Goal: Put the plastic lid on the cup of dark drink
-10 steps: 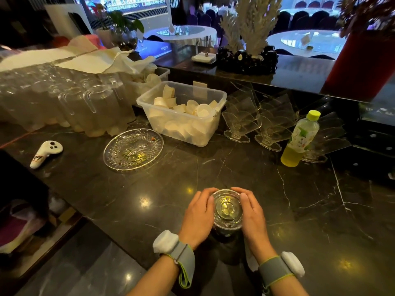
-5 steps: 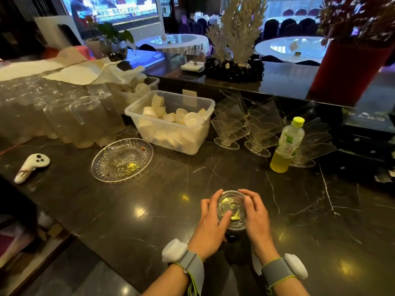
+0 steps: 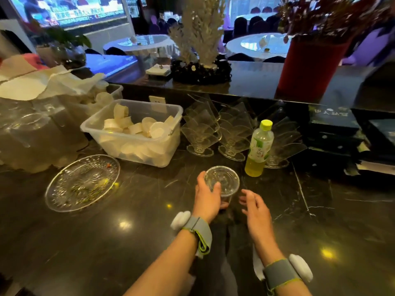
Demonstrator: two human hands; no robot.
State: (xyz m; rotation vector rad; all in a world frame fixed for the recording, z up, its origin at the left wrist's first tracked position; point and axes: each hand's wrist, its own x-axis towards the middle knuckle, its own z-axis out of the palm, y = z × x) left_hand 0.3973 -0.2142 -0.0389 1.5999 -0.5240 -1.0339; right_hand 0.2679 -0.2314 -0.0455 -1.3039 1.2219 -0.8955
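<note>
Left hand (image 3: 207,196) wrapped round the cup of dark drink (image 3: 224,190), grip clamped on its side, thumb up against the rim. Plastic lid (image 3: 221,179) seated on top of cup, clear and domed. Right hand (image 3: 255,207) just beside the cup, off it, fingers (image 3: 245,194) spread and loose, grip apart. Grey wristbands with white pods on both wrists.

Crowded round it: green-tea bottle (image 3: 259,148) with yellow cap just beyond and right of cup, upright, partly full. Clear acrylic stands (image 3: 215,131) fanned in a row behind bottle. Plastic tub (image 3: 136,133) of small white cups back left. Cut-glass plate (image 3: 82,182) to the left, a few crumbs on it. Upturned glass mugs (image 3: 36,133) far left under pale cloths (image 3: 44,86).

Table (image 3: 128,231) dark veined marble, glossy, dotted with lamp reflections. Raised ledge behind carried white coral ornament (image 3: 201,35) and red vase (image 3: 310,67). Beyond, dining room with round white-clothed tables, dark chairs, lit screen upper left
</note>
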